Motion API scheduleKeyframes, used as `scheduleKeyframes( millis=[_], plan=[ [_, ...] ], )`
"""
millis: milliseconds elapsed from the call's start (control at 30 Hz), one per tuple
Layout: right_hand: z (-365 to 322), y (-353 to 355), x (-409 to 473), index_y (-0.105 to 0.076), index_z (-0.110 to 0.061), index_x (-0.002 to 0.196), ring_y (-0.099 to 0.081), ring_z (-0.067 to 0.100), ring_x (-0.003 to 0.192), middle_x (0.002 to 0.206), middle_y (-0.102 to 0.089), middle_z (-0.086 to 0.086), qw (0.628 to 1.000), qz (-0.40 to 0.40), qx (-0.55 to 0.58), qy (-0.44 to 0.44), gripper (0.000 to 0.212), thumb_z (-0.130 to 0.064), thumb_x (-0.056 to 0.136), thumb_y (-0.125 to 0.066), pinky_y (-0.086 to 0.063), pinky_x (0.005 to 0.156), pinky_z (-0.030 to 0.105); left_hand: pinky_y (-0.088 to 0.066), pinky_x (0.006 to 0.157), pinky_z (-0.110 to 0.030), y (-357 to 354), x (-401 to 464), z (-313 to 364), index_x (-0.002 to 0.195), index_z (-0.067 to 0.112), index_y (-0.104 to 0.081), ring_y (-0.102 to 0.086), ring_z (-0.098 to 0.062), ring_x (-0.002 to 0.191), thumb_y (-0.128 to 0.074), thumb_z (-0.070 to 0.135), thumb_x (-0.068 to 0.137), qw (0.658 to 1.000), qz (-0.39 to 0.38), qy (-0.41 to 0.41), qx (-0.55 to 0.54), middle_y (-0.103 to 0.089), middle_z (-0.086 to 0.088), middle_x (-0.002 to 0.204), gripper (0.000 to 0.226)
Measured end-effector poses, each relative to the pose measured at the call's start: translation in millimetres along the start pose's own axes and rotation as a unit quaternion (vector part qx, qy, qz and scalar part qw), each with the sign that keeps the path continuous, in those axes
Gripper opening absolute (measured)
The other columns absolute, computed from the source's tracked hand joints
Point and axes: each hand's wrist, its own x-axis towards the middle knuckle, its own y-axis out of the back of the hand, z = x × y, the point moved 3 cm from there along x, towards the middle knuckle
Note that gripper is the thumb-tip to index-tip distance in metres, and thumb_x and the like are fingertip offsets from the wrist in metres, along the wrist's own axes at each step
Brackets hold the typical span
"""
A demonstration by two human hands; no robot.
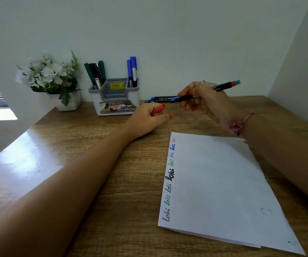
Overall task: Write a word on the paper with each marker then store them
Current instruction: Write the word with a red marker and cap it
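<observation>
A black marker (205,90) is gripped in the right hand (203,100) above the counter (94,164), tip aimed at the red cap (157,110) held in the left hand (147,119), probably for recapping. The paper (223,191) lies nearby; the organizer (114,101) waits behind.

One sheet of paper (223,182) carries eight written words (170,182). One pen holder (114,101) keeps about four markers (95,73) on its left side and two blue markers (132,71) on its right. At least two markers (160,98) lie on the one desk (75,145). One marker (205,91) and one red cap (157,110) are held. One flower pot (66,101) stands nearby.
</observation>
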Motion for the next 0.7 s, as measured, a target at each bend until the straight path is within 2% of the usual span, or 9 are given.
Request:
scheduleKeyframes(
  millis=[100, 367, 467, 567, 700],
  plan=[
    [2.9, -1.0, -1.8, -0.062, -0.013, 0.072, -0.059, 0.015, 0.06, 0.066, -0.069, 0.006, 1.0, 0.001, -0.005, 0.007, 0.018, -0.019, 0.077, -0.046, -0.042, 0.06, 0.027, -0.035, 0.047, -0.01, 0.7, 0.1, -1.0, 0.058, 0.018, -0.038, -0.038, -0.001, 0.044, -0.065, 0.022, 0.086, 1.0, 0.005, -0.018, 0.006, -0.039, 0.004, 0.052, 0.039],
    [4.0, -7.0, -4.8, -0.052, -0.013, 0.075, -0.059, 0.012, 0.056, 0.066, -0.07, 0.006, 1.0, -0.019, 0.009, -0.003, 0.004, -0.014, 0.078, -0.052, -0.041, 0.057, 0.025, -0.037, 0.048, -0.014, 1.6, 1.7, -3.7, 0.057, 0.021, -0.044, -0.041, -0.004, 0.046, -0.062, 0.02, 0.088, 0.999, 0.002, -0.013, 0.045, -0.042, 0.002, 0.054, 0.035],
    [4.2, -6.1, -4.1, -0.051, -0.014, 0.077, -0.06, 0.011, 0.056, 0.069, -0.073, 0.006, 1.0, -0.008, -0.003, -0.009, 0.015, -0.005, 0.089, -0.054, -0.039, 0.057, 0.026, -0.038, 0.05, -0.017, 3.6, 2.9, -5.9, 0.059, 0.017, -0.045, -0.042, -0.008, 0.049, -0.061, 0.019, 0.087, 0.998, 0.007, -0.006, 0.055, -0.043, -0.001, 0.055, 0.033],
    [0.6, -4.2, -4.9, -0.052, -0.015, 0.076, -0.063, 0.012, 0.058, 0.076, -0.075, 0.007, 1.0, -0.011, -0.027, 0.0, 0.016, -0.006, 0.088, -0.059, -0.04, 0.056, 0.024, -0.037, 0.049, -0.016, 5.4, 3.7, -6.9, 0.061, 0.011, -0.048, -0.041, -0.005, 0.046, -0.061, 0.014, 0.085, 0.997, 0.011, -0.011, 0.071, -0.043, -0.001, 0.054, 0.028],
    [-4.7, -5.1, -11.1, -0.061, -0.007, 0.08, -0.064, 0.01, 0.059, 0.081, -0.074, 0.01, 0.998, -0.018, -0.059, 0.023, 0.008, -0.009, 0.083, -0.068, -0.048, 0.054, 0.019, -0.036, 0.047, -0.013, 5.7, 3.7, -6.9, 0.059, 0.014, -0.046, -0.041, -0.002, 0.045, -0.06, 0.011, 0.084, 0.996, 0.012, -0.013, 0.085, -0.044, 0.0, 0.054, 0.029]
  ],
)
